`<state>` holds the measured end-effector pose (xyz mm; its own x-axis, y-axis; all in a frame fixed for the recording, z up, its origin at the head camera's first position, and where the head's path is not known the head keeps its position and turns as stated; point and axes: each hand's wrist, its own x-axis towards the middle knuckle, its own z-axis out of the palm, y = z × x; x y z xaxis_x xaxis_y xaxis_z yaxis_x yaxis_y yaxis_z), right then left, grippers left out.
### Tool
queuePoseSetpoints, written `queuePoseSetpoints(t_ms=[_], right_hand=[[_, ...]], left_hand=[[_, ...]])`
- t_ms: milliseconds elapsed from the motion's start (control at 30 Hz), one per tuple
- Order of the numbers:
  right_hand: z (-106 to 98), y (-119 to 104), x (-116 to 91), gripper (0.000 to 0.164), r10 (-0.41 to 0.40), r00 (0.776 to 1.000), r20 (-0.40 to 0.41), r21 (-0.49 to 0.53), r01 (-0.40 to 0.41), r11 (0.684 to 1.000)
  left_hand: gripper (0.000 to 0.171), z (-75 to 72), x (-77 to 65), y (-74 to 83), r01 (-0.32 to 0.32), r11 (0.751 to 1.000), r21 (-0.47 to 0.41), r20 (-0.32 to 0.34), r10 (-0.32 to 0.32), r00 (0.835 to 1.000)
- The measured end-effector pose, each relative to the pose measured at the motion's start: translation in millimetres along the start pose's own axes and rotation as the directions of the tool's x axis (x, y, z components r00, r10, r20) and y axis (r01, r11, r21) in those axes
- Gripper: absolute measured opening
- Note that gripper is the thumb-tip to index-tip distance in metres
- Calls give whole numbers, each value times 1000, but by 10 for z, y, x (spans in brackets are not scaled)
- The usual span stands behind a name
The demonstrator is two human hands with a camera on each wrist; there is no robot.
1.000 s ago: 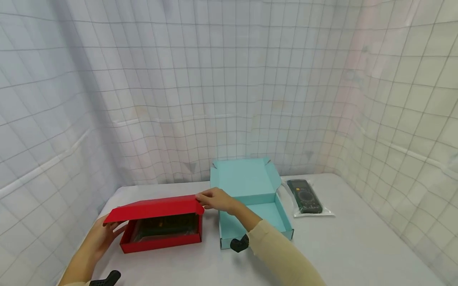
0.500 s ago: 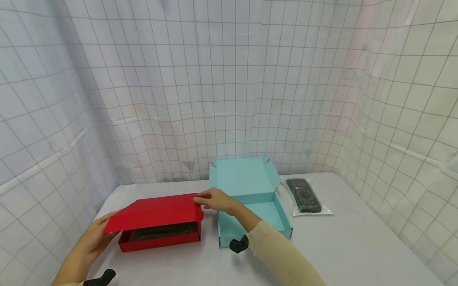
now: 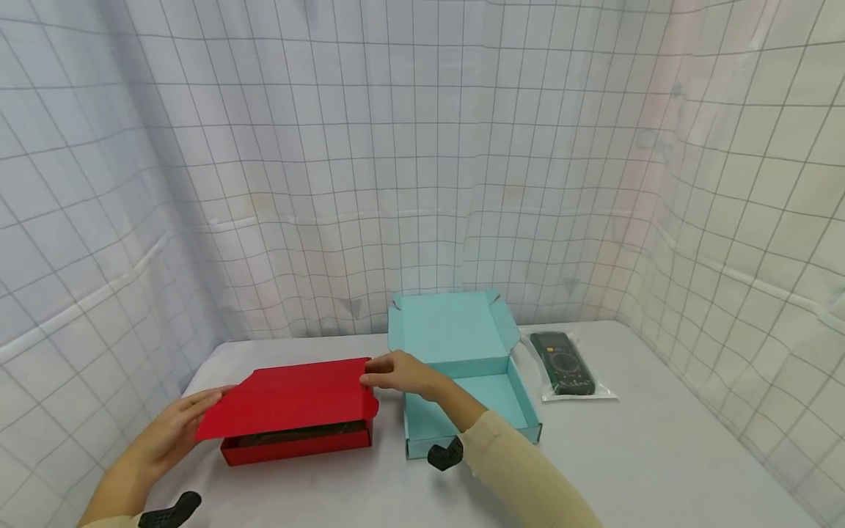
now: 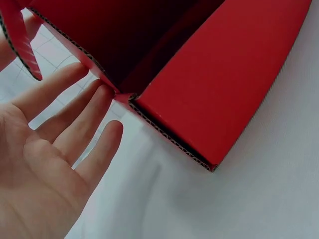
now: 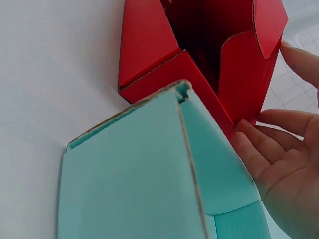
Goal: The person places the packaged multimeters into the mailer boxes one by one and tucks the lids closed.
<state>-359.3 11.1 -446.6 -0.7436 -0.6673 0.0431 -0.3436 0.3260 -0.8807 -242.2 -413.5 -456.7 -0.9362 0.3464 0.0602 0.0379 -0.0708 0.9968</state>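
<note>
A red cardboard box (image 3: 297, 445) sits at the left of the table, its red lid (image 3: 290, 400) tilted down over it with a gap along the front. Through that gap shows a strip of something dark in clear plastic; the rest of it is hidden. My left hand (image 3: 172, 433) has its fingertips against the lid's left edge. In the left wrist view its fingers (image 4: 87, 124) are outstretched at the box's side. At the opposite side, my right hand (image 3: 405, 372) touches the lid's back right corner, its fingers (image 5: 256, 144) along the side wall and flap.
A light blue box (image 3: 472, 440) stands open just right of the red one, its lid (image 3: 452, 326) leaning back, under my right forearm. Farther right lies a dark multimeter (image 3: 562, 363) in a clear bag. A white checked curtain (image 3: 436, 161) surrounds the table.
The red lid's front edge has come down, narrowing the gap and covering most of the box's contents. My left hand has shifted slightly outward; the right stays at the back corner.
</note>
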Motion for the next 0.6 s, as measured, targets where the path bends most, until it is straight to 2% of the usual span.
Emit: queuePoseSetpoints(t_ms=[100, 333, 433, 600], right_hand=[[-9, 30, 1, 62, 3, 1000, 7, -1, -3, 1000], [-13, 31, -6, 65, 13, 1000, 1, -39, -13, 999], [-3, 23, -6, 65, 14, 1000, 1, -61, -14, 998], [12, 9, -3, 63, -3, 1000, 8, -74, 4, 997]], left_hand=[[41, 2, 4, 4, 6, 999, 43, -5, -5, 1000], [45, -20, 12, -34, -7, 997, -72, 84, 13, 996], [47, -20, 9, -43, 1, 997, -80, 90, 6, 996], [43, -29, -10, -50, 21, 1000, 6, 33, -21, 999]])
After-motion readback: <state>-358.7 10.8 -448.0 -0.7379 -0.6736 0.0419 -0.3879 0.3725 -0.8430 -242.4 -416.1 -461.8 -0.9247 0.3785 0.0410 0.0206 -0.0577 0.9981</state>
